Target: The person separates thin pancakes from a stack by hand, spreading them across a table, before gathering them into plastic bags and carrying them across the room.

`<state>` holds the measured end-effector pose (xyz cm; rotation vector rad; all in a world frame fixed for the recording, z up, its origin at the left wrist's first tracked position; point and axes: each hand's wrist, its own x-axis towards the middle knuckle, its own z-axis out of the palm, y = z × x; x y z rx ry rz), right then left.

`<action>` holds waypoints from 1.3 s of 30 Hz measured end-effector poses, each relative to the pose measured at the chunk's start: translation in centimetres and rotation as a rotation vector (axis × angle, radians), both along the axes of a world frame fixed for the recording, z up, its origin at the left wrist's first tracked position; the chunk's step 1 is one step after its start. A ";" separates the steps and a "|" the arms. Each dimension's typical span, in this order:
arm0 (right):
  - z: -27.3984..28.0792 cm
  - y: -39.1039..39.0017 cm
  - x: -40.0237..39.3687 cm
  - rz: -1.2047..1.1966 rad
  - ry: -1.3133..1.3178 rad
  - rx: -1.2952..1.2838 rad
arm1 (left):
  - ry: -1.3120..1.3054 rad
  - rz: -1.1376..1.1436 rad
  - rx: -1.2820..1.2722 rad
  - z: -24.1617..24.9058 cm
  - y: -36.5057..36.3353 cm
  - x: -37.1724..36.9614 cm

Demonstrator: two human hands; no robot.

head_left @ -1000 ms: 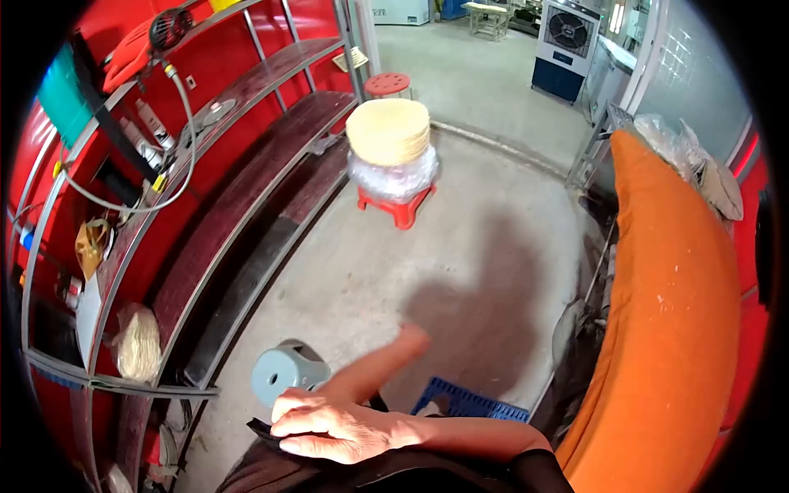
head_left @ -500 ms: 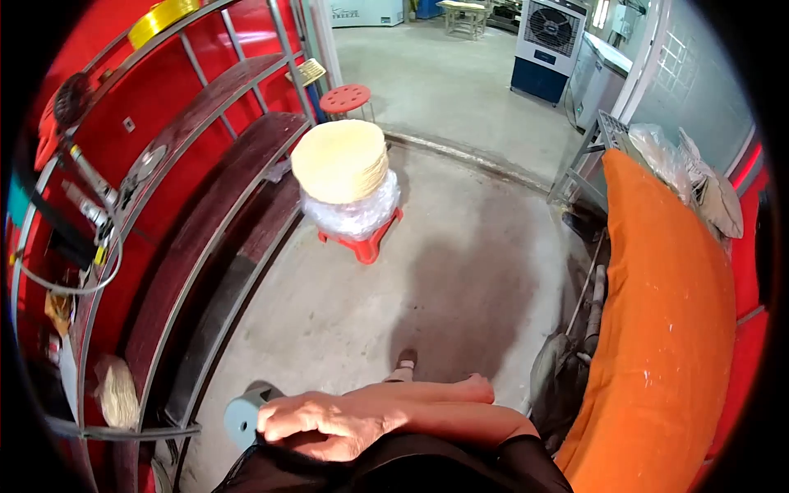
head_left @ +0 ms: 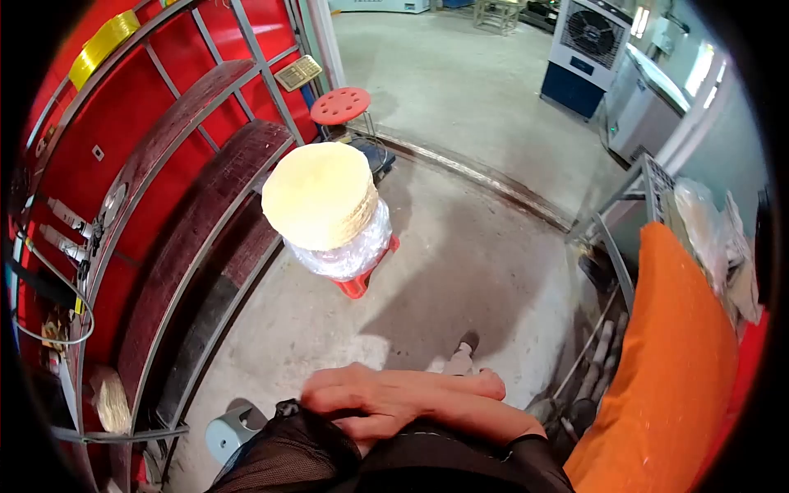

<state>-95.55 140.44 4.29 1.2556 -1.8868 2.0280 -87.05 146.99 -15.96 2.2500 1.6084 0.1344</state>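
My forearms cross in front of my body at the bottom of the view. My right hand (head_left: 357,401) lies to the left, its fingers curled and closed on the black mesh sleeve (head_left: 288,444) of my left arm. My left hand (head_left: 488,384) pokes out to the right beyond the right forearm; its fingers are too small and hidden to read. Ahead of both hands, a round stack of pale yellow sheets (head_left: 319,195) rests on a plastic-wrapped bundle (head_left: 349,246), on a red stool (head_left: 353,286). Neither hand touches it.
Curved shelves (head_left: 185,205) line the left, with a grey stool (head_left: 234,434) near their lower end. A round red stool (head_left: 340,106) stands by the doorway. On the right are a large orange sack (head_left: 666,361) and a metal rack (head_left: 612,234). An air cooler (head_left: 585,53) stands beyond.
The view has shifted, and the stack now appears lower and further left. A foot shows further right. More of the black mesh sleeve is visible beside my right hand.
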 end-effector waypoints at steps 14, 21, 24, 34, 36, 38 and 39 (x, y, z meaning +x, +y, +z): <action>-0.7 25.6 -11.2 0.318 -0.022 -0.004 | 0.003 0.293 -0.097 1.4 22.7 -14.2; -0.8 28.6 -23.4 0.460 -0.078 -0.253 | 0.081 0.397 -0.093 1.4 30.5 -26.5; -1.5 32.0 -28.8 0.604 -0.111 -0.111 | 0.078 0.425 -0.120 1.0 33.6 -31.5; -29.4 45.7 -34.9 -0.656 -0.745 0.924 | -0.548 1.069 -0.625 -11.0 22.8 -38.6; -34.8 47.6 -36.8 -0.515 -1.007 0.568 | -0.790 1.362 -0.805 -10.0 19.4 -39.6; -39.7 47.5 -38.4 -0.505 -1.144 0.537 | -1.326 1.858 -0.742 -12.5 14.1 -37.2; -40.6 47.3 -39.2 -0.455 -1.255 0.435 | -1.638 2.180 -0.474 -12.4 12.8 -36.9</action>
